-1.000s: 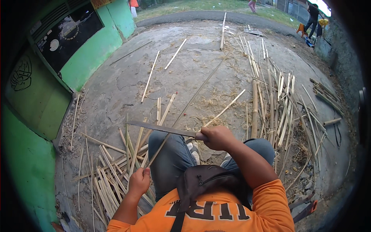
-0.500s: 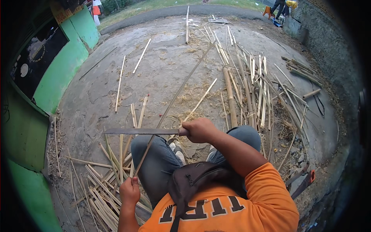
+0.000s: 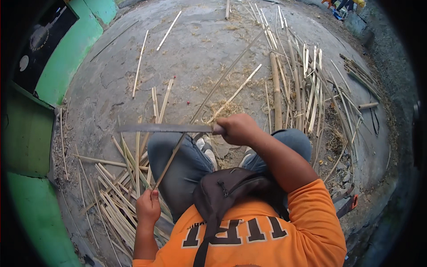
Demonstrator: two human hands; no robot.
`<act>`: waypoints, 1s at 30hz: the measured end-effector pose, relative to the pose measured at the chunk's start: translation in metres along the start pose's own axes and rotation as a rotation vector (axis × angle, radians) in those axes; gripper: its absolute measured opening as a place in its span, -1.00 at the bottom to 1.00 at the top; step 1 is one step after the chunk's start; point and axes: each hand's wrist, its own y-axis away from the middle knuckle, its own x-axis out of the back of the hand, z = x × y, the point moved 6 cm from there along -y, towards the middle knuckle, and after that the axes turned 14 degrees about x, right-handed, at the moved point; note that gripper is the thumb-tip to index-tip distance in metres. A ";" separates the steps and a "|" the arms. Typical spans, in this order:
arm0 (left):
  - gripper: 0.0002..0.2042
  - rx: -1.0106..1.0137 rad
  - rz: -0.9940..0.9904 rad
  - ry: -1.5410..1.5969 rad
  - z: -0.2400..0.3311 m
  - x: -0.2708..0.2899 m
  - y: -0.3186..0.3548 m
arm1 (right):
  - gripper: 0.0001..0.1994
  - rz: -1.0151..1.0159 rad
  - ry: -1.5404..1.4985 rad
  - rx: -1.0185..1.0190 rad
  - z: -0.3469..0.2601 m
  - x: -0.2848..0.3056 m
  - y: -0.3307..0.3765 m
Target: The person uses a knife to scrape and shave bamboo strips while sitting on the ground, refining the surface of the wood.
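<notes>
My left hand [image 3: 148, 206] is closed round the near end of a long, thin bamboo strip [image 3: 207, 99]. From there the strip slants up and to the right over my left knee, its far end out over the ground. Closed on the wooden handle, my right hand [image 3: 239, 129] holds a machete [image 3: 164, 128] level above my knees, its blade pointing left. The blade crosses the strip above my left knee; whether its edge bites into the strip cannot be made out.
Split bamboo strips [image 3: 116, 209] lie heaped beside my left leg. Bamboo poles [image 3: 275, 95] and more strips [image 3: 315, 95] cover the ground to the right. A saw [image 3: 348, 206] lies near my right elbow. A green wall [image 3: 73, 49] borders the left, a grey wall [image 3: 389, 53] the right.
My view has tilted downward, so the ground ahead sits higher in the picture. Both hands keep their grips, and the blade still crosses the strip near the left knee.
</notes>
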 end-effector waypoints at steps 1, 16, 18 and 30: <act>-0.53 0.006 0.009 -0.005 -0.001 -0.002 -0.005 | -0.87 0.032 0.010 -0.015 0.008 0.001 -0.004; -0.49 -0.018 0.077 -0.037 -0.005 -0.010 -0.004 | -0.87 0.034 0.046 -0.104 0.011 0.006 -0.008; -0.49 0.003 0.057 -0.007 -0.004 -0.010 -0.004 | -0.87 0.042 0.044 -0.094 0.009 0.005 -0.007; -0.48 -0.038 0.082 -0.061 -0.008 -0.009 -0.005 | -0.89 0.049 0.031 -0.143 0.018 0.003 -0.007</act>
